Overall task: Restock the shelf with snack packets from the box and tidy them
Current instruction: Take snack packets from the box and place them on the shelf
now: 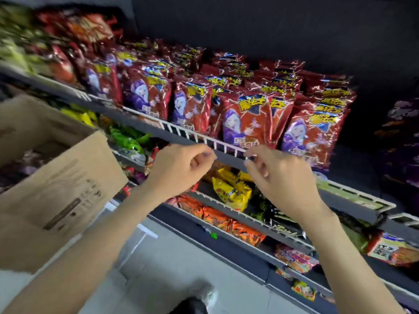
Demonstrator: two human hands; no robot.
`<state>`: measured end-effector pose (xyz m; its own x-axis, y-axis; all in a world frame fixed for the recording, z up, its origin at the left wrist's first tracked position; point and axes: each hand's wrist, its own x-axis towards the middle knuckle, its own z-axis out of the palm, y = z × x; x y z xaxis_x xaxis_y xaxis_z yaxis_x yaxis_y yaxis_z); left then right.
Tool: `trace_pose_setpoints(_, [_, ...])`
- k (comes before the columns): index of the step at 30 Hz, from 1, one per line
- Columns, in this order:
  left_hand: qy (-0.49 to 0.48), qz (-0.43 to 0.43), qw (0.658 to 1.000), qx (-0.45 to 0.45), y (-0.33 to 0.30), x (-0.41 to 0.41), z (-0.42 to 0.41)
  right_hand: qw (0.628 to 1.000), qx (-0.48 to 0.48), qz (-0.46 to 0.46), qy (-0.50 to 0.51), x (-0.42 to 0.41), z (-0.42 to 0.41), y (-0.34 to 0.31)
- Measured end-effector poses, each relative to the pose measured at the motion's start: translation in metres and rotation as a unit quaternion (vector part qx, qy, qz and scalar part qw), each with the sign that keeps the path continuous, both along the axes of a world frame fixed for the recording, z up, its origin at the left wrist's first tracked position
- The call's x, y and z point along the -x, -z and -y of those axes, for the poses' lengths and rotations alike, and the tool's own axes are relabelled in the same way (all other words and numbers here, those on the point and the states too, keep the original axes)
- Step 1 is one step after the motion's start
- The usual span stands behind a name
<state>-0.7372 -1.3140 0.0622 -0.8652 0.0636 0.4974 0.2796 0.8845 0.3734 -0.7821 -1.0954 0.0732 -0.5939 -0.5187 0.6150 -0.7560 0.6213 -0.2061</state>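
Red snack packets (244, 118) with a purple-robed figure stand upright in rows on the upper shelf, behind its white wire rail (188, 134). My left hand (179, 171) and my right hand (278, 175) hover side by side just below that rail, fingers loosely curled, holding nothing. An open cardboard box (61, 177) sits at the left, flap up, with dark packets dimly visible inside.
Lower shelves (244, 218) hold yellow, orange, green and pink packets. Blurred red and green packets fill the upper left. Purple packets (399, 141) stand at the far right. Pale floor (172, 264) lies below.
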Motion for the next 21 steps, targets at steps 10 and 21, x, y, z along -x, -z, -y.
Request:
trace_pose_setpoints(10, [-0.159, 0.121, 0.978, -0.064, 0.039, -0.148, 0.213, 0.945, -0.166, 0.178, -0.217, -0.030, 0.202, 0.034])
trace_pose_setpoints(21, [-0.326, 0.147, 0.932, -0.064, 0.081, -0.213, 0.499, 0.898, -0.138, 0.212, -0.360, -0.025, 0.500, 0.058])
